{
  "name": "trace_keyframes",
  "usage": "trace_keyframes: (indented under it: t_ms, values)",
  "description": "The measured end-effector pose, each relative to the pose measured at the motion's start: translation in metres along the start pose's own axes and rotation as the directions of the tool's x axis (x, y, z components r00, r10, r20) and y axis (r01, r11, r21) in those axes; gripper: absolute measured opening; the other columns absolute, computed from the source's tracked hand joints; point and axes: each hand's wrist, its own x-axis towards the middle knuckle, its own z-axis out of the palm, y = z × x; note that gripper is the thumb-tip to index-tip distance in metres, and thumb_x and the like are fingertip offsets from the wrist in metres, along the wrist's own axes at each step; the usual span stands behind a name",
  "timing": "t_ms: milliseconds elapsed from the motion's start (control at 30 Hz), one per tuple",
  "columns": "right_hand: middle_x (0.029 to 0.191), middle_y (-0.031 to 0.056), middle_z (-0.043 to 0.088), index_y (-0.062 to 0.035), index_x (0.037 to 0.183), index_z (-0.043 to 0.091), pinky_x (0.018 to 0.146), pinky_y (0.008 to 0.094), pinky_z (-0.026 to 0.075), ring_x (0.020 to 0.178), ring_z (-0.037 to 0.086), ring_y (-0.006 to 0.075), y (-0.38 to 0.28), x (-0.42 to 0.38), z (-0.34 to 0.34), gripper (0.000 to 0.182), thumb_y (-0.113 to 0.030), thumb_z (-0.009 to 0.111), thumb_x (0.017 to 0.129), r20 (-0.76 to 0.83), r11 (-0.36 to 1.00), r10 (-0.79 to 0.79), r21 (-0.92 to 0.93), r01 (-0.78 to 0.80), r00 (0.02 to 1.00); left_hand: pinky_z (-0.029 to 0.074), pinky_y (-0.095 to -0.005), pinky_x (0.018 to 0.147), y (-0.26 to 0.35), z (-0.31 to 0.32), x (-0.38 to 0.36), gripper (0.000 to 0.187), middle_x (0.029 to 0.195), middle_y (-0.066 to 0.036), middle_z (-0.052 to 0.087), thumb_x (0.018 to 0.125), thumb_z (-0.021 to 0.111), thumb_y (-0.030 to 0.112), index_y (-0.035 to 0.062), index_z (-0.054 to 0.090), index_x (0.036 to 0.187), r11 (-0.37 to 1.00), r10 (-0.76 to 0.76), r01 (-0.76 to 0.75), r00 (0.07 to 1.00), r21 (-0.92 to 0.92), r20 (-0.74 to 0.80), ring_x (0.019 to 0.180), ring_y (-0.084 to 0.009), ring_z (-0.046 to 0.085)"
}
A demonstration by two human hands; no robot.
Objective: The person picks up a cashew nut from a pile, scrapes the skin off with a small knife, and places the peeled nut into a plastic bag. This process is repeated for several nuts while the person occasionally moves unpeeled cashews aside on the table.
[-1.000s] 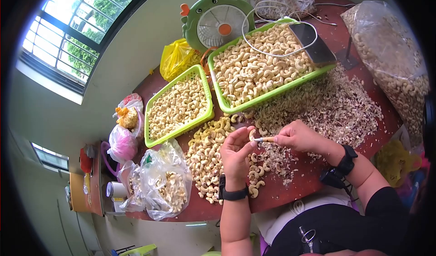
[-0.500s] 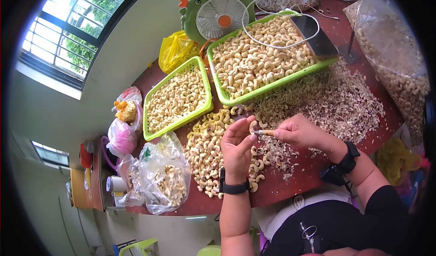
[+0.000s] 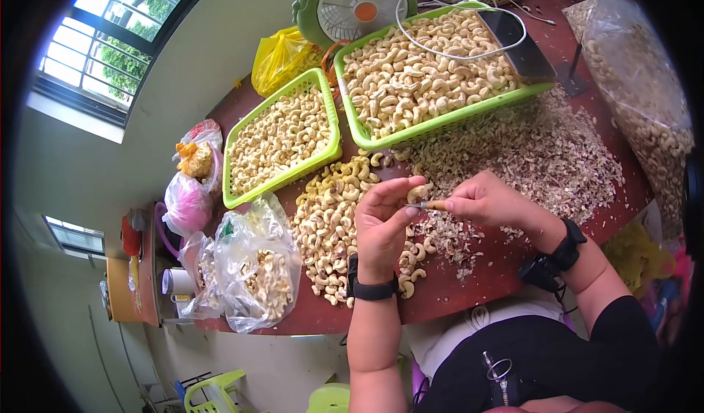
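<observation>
Left hand (image 3: 381, 219) raised over table (image 3: 506, 266), palm toward camera, fingers curled; thumb and fingertips pinch a single cashew kernel (image 3: 419, 191). Right hand (image 3: 488, 202) clenched around a small peeling knife (image 3: 427, 205), wooden handle just visible, blade tip pointing left and touching or very near the kernel; exact contact can't be told. Both wrists carry black bands.

Kernel sits in the air between the two hands, above the near edge of the table, directly over loose peel scraps.

Below and left of left hand: heap of unsorted cashews (image 3: 330, 222) lying bare on the red-brown tabletop. Right of it, under and beyond right hand: wide spread of skin flakes (image 3: 543, 156), reaching to the far-right bag.

Far side: lge green basket (image 3: 429, 76) full of whole cashews, w/ a phone (image 3: 517, 43) and white cable (image 3: 440, 17) resting on the nuts. Beside it to the left, sm green basket (image 3: 282, 142) w/ smaller pieces. Behind both: green desk fan (image 3: 352, 2); yellow bag (image 3: 282, 61) next to it.

Right edge: big clear sack of cashews (image 3: 645, 98). Near-left corner: clear plastic bags (image 3: 249, 274) holding nuts, pink bag (image 3: 185, 202) further left.
</observation>
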Motion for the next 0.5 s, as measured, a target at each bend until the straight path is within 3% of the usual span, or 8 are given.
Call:
trace_keyframes:
  t_ms: [200, 500]
  values:
    - [0.045, -0.0043, 0.042, -0.0028, 0.059, 0.058, 0.039, 0.0218, 0.029, 0.042, 0.036, 0.0038, 0.0028, 0.0021, -0.0058, 0.036, -0.032, 0.056, 0.08, -0.01, 0.999, 0.049, -0.014, -0.049, 0.999, 0.051, -0.0268, 0.071, 0.0017, -0.0017, 0.0003, 0.033, 0.106, -0.018, 0.054, 0.072, 0.055, -0.01, -0.0028, 0.048, 0.104, 0.987, -0.1, 0.107, 0.993, 0.117, -0.065, 0.09, -0.0185, 0.056]
    - [0.044, -0.004, 0.041, -0.0031, 0.058, 0.058, 0.039, 0.0222, 0.029, 0.041, 0.036, 0.004, 0.0041, 0.0039, -0.0099, 0.037, -0.033, 0.056, 0.08, -0.046, 0.996, 0.073, -0.056, -0.075, 0.996, 0.052, -0.0266, 0.068, 0.0009, -0.0007, 0.0018, 0.037, 0.099, -0.014, 0.057, 0.07, 0.06, -0.007, -0.0022, 0.048, 0.104, 0.981, -0.126, 0.139, 0.987, 0.134, -0.099, 0.083, -0.0167, 0.057]
